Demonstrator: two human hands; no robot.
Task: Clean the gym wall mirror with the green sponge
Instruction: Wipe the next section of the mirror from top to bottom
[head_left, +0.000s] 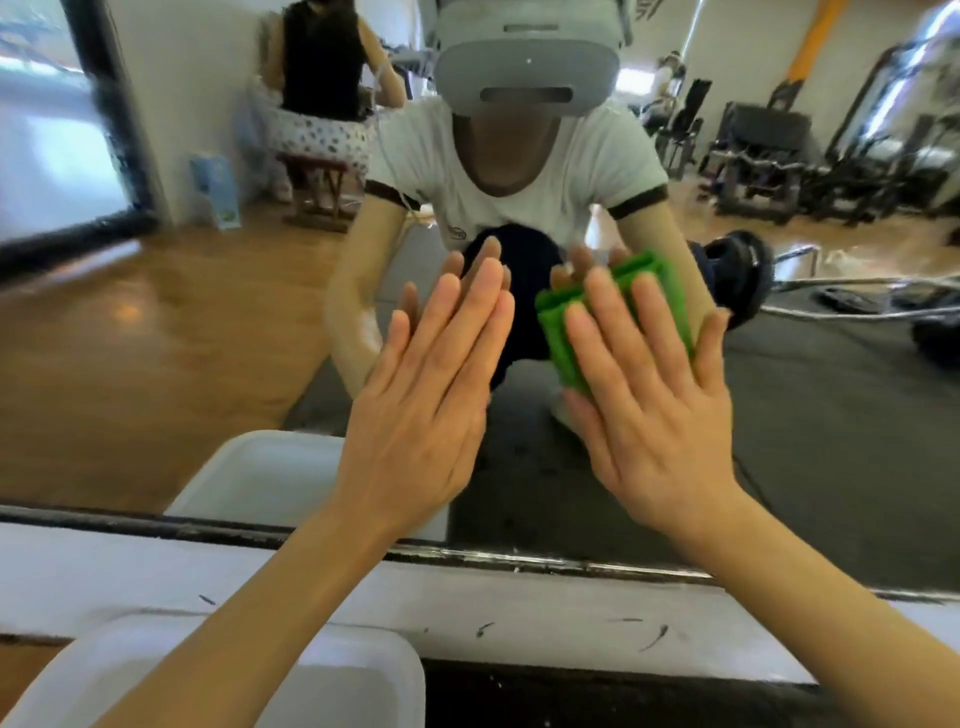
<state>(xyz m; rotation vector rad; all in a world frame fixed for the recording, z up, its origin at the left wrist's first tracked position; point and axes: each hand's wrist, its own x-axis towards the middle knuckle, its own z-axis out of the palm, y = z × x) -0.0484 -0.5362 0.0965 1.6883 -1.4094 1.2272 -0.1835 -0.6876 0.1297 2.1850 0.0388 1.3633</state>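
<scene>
The gym wall mirror (156, 338) fills most of the head view, its dark lower frame running across the bottom third. My right hand (654, 410) lies flat with fingers spread, pressing the green sponge (558, 332) against the glass; the sponge shows to the left of my fingers and above them. My left hand (426, 415) rests flat on the mirror beside it, fingers together and straight, holding nothing. Both hands' reflections meet the fingertips in the glass.
A white basin (322, 691) holding water stands on the floor at the lower left, below the mirror frame. A white scuffed baseboard (519, 613) runs under the mirror. Reflected in the glass are a wooden floor, gym machines, a weight plate and a seated person.
</scene>
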